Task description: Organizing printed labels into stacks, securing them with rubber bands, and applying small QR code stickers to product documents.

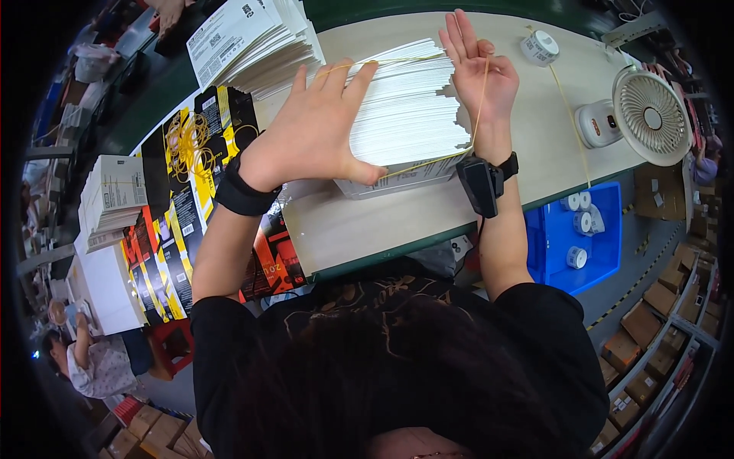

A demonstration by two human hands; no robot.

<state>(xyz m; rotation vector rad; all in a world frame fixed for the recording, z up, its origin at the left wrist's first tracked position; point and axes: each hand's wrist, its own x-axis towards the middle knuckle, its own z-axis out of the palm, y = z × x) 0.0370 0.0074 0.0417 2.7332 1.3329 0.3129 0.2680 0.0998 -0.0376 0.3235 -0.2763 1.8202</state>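
A thick stack of white paper sheets point(409, 115) lies on the pale worktable point(367, 226). My left hand point(317, 130) presses flat on the stack's left side, fingers spread. My right hand point(478, 73) stands open at the stack's right edge, fingers pointing away. A thin yellow rubber band point(480, 103) is stretched over both hands and around the stack. Each wrist carries a black band.
A fanned pile of white leaflets point(252, 38) lies at the back left. Loose yellow rubber bands point(187, 145) rest on black-and-yellow flat cartons point(164, 252). A tape roll point(539, 47) and a small white fan point(650, 115) stand on the right. A blue bin point(581, 237) holds tape rolls.
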